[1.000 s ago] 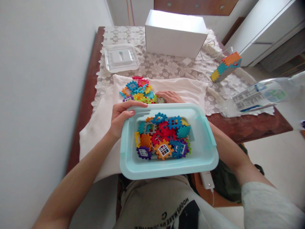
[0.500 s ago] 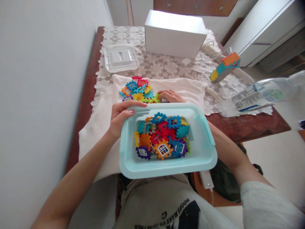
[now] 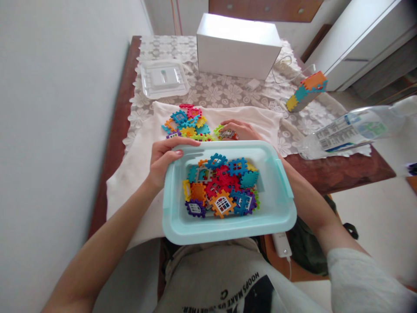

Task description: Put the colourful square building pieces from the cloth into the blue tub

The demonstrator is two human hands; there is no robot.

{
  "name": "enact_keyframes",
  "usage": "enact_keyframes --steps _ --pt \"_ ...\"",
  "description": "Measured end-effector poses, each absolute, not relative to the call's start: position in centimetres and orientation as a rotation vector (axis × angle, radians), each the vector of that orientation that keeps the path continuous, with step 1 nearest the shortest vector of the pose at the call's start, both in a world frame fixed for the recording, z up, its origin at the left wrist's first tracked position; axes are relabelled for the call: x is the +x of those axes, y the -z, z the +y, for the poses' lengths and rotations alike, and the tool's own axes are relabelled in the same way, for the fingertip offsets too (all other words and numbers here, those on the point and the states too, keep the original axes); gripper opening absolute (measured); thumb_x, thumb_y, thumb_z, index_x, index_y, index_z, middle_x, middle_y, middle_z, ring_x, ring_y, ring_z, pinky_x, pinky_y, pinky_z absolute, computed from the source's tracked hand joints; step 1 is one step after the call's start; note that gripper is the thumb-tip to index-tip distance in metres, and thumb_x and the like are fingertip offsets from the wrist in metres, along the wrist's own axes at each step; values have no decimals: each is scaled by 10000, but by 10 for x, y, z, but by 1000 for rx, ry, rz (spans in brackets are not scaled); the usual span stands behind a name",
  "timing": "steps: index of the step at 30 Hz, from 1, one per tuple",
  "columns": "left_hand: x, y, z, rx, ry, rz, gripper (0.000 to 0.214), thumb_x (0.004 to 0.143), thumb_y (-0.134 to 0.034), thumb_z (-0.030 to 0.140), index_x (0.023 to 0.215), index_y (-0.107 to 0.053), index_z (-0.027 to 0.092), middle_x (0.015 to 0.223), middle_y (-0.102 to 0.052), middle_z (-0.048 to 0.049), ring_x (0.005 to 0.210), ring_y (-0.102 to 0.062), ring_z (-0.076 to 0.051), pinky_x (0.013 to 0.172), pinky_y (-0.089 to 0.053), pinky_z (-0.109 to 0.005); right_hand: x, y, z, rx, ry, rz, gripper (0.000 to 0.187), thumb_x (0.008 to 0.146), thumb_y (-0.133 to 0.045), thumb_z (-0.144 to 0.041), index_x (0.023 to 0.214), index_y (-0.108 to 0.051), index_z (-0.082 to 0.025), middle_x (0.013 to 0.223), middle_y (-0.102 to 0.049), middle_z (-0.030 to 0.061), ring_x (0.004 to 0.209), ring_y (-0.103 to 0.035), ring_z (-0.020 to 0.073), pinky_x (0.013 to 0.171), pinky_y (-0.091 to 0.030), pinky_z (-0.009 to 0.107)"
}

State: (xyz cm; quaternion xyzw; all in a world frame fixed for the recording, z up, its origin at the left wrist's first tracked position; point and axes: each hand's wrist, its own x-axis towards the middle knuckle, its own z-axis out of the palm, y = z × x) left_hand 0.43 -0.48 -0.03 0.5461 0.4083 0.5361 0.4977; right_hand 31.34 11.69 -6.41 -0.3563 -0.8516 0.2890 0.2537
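My left hand (image 3: 163,157) grips the far left corner of a pale turquoise plastic tub (image 3: 276,217), its thumb over the rim. Inside the tub lies a heap of interlocking plastic building tiles (image 3: 224,187) in red, blue, orange, yellow and purple, some with window inserts. Beyond the tub's far rim, my right hand (image 3: 241,129) curls over a few more building tiles (image 3: 228,133), one lime green and at least one with a window grid. The rim hides part of that hand. A loose pile of tiles (image 3: 189,124) lies to its left on a white cloth (image 3: 130,187).
A clear plastic lid (image 3: 163,78) and a white box (image 3: 237,52) stand at the back of the table. To the right are a tower built of tiles (image 3: 306,92) and a clear plastic bottle (image 3: 352,130) lying near the table edge. A wall borders the left side.
My right hand has moved slightly right and away, and the lime-green tile beneath it now lies apart from the pile. My left hand and the tub stay put.
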Motion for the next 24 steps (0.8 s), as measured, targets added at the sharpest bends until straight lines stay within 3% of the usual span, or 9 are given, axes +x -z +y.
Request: enact_keyframes --steps 5,11,18,24 --pt "4 1 -4 1325 -1305 1008 322 786 -711 338 955 -954 212 957 -908 -92 905 -839 -279 802 -691 -352 317 59 122 -1023 -802 -2218 344 938 -804 -609 1117 -809 -315 1477 -797 74 1316 -708 330 1244 -516 546" --pt "4 3 -3 1329 -1311 988 330 767 -714 325 953 -966 223 958 -916 -80 904 -843 -266 809 -686 -330 314 56 124 -1034 -909 -2147 463 761 -919 -746 1027 -791 -389 1424 -821 77 1358 -723 395 1259 -528 618" --pt "4 2 -3 1344 -1315 975 330 778 -706 318 961 -969 238 961 -919 -69 891 -847 -256 803 -690 -323 317 60 128 -1032 -760 -2172 305 853 -868 -653 978 -759 -397 1357 -824 58 1285 -731 367 1234 -557 644" --pt "4 0 -3 1348 -1309 997 329 767 -709 328 947 -968 233 964 -919 -75 909 -851 -264 815 -693 -326 322 69 133 -1004 -652 -2138 185 918 -847 -538 977 -763 -384 1592 -712 40 1462 -604 373 1335 -474 682"
